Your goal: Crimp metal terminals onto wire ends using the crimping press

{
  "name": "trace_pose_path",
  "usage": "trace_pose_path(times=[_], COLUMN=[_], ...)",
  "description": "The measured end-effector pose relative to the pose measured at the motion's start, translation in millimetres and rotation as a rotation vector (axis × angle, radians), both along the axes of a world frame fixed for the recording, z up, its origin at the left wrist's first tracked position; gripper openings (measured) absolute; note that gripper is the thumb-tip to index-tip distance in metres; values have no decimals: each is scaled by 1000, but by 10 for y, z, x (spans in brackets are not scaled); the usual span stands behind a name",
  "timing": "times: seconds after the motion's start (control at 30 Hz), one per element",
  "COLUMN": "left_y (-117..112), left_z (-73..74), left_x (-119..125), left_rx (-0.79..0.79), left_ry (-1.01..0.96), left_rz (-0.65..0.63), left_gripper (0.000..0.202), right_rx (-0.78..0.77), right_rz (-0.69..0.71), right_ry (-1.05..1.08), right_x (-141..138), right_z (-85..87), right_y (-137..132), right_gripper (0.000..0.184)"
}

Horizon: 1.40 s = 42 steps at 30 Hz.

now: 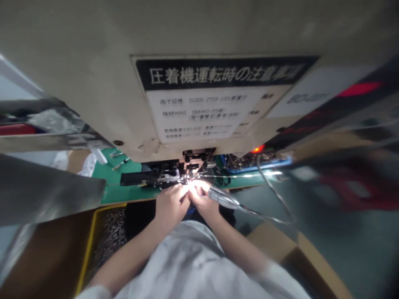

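Up at twelve o'clock, a crimping machine with a black and white sign hangs over two bare hands. The right hand is curled shut around a silver metal tube, and a thin cord runs from its back end toward three o'clock. The tube looks light, smooth and a bit slippery, and its fat middle looks like the best place to hold. The cord looks soft and bendy. The left hand is pinched up close to the right, but bright glare hides its fingertips, so what it holds cannot be told. Both hands sit at the machine's front, over a green mat. A yellow bin of small metal bits sits at eight o'clock.
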<state>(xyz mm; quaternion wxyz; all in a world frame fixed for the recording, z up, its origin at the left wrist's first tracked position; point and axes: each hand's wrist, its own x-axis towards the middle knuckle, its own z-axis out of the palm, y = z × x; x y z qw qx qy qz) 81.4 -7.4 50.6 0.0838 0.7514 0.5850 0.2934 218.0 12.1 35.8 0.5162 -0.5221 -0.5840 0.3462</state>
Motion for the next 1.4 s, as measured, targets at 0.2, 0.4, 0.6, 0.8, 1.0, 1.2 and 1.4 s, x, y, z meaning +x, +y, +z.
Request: trace_pose_path(times=[0.2,0.4,0.6,0.8,1.0,1.2,1.4], left_y=[12,4,19,34,43,37,50], left_z=[11,-47,-29,3,3,14,28], left_x=[6,-18,-43,-7,1,0,26], left_rx=[-19,14,-34,-137,-139,-79,-50], left_ry=[-2,6,-3,29,18,32,66], left_rz=[0,-6,-40,-17,-5,2,32], left_gripper=[17,17,16,17,17,16,16], right_rx=[-59,-110,-161,-143,-102,-102,-98], right_rz=[22,46,165,85,85,89,93], right_ry=[25,71,92,71,19,20,51], right_x=[16,6,43,28,41,64,51], right_z=[8,8,11,-11,-90,-66,-61], right_y=[0,-10,38,22,24,20,44], right_gripper=[14,8,18,10,17,17,19])
